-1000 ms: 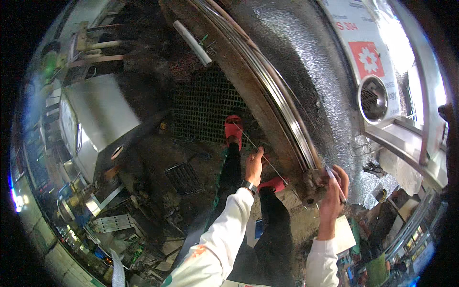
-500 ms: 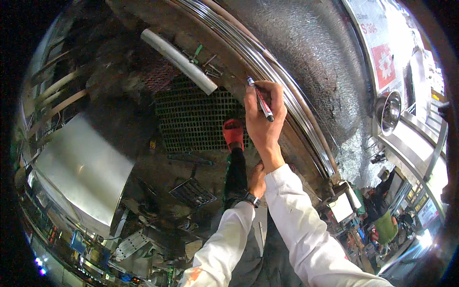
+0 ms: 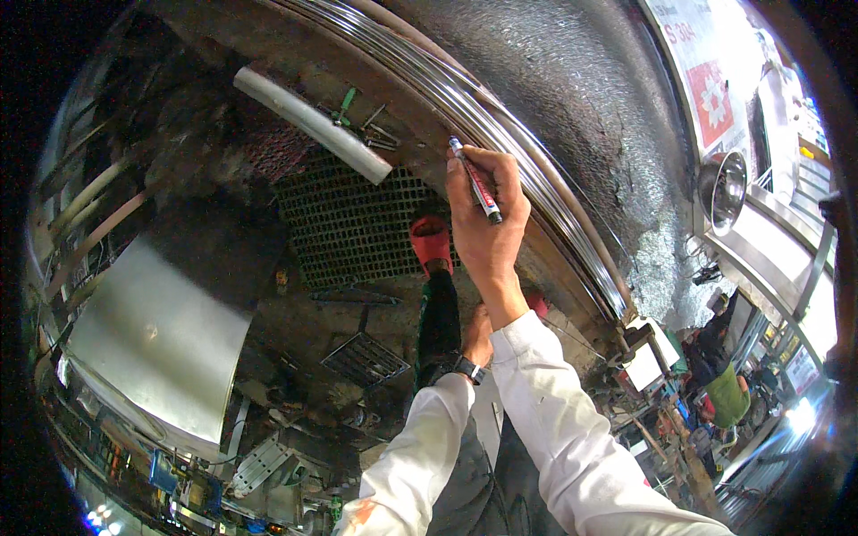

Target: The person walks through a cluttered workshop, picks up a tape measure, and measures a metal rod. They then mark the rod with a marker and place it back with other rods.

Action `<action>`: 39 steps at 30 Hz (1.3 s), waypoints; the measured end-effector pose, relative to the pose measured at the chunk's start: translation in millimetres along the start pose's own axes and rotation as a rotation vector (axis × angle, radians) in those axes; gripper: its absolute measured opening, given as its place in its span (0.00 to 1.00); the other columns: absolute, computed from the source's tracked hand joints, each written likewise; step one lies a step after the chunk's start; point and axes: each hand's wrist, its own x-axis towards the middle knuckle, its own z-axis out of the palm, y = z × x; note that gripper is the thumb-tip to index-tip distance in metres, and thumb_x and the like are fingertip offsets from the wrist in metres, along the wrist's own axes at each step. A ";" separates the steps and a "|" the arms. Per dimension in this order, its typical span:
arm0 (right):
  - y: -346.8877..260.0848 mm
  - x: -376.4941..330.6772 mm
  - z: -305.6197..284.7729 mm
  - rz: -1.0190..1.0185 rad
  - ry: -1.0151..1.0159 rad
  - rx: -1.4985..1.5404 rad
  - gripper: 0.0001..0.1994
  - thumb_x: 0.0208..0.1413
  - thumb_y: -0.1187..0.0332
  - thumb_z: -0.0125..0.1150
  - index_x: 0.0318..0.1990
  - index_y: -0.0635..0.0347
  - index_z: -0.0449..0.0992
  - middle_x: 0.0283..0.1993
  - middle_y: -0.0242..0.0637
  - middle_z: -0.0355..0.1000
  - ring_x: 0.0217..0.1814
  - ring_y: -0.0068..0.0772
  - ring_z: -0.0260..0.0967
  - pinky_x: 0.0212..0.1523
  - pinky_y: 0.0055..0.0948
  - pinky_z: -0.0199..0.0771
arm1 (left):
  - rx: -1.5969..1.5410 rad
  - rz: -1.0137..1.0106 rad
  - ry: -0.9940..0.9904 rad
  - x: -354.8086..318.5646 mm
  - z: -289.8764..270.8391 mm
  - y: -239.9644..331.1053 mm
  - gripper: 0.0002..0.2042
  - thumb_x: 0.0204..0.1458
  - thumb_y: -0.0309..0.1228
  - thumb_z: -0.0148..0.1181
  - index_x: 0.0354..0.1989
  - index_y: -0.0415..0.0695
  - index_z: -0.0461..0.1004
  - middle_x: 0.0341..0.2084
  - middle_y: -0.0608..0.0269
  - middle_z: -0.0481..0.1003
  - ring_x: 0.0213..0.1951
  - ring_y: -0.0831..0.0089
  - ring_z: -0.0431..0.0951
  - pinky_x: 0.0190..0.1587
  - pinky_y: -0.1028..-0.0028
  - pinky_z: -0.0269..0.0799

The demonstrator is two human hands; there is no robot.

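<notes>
My right hand (image 3: pixel 490 214) is closed around a marker pen (image 3: pixel 480 189) with a white and red barrel and dark ends. The pen slants across the fingers, its upper end beside a bundle of long shiny metal rods (image 3: pixel 527 170). My left hand (image 3: pixel 478 332), with a dark watch (image 3: pixel 469 369) on its wrist, is low and close to my body. My right forearm covers part of it, and its fingers are hidden. Beyond the pen, a silver metal tube (image 3: pixel 313 125) lies next to a green clamp-like piece (image 3: pixel 345 105) and some small metal rods (image 3: pixel 380 132).
A dark grid mat (image 3: pixel 349 214) lies below the tube, near my red shoe (image 3: pixel 432 243). A bent metal sheet (image 3: pixel 161 330) stands at left. Rough silvery sheeting (image 3: pixel 590 98) runs beyond the rods, with a steel bowl (image 3: pixel 722 193) at right. A small metal grate (image 3: pixel 365 357) is on the floor.
The view has shifted slightly, so the tube and rods appear a little further left. My right hand still holds the marker pen in much the same pose.
</notes>
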 end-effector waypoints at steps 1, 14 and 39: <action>-0.3 -0.4 0.1 -0.002 -0.005 0.002 0.09 0.57 0.75 0.66 0.43 0.62 0.75 0.35 0.39 0.77 0.35 0.26 0.74 0.41 0.25 0.74 | 0.000 0.001 -0.002 -0.3 -1.2 0.2 0.21 0.63 0.41 0.50 0.56 0.37 0.72 0.45 0.57 0.79 0.45 0.67 0.77 0.48 0.68 0.70; 0.7 -2.3 0.8 0.108 -0.057 0.058 0.08 0.59 0.72 0.67 0.42 0.64 0.77 0.36 0.31 0.74 0.39 0.16 0.69 0.43 0.21 0.71 | -0.006 0.023 -0.018 -0.5 -1.7 11.2 0.20 0.64 0.39 0.51 0.56 0.37 0.72 0.46 0.60 0.77 0.44 0.71 0.76 0.48 0.71 0.70; 180.7 -66.6 -698.2 0.078 0.460 -0.587 0.11 0.68 0.68 0.51 0.52 0.62 0.72 0.43 0.47 0.79 0.48 0.41 0.79 0.43 0.35 0.77 | 0.164 -0.038 -0.256 -23.2 118.2 -86.4 0.13 0.67 0.41 0.52 0.42 0.43 0.71 0.36 0.67 0.75 0.41 0.69 0.80 0.44 0.69 0.74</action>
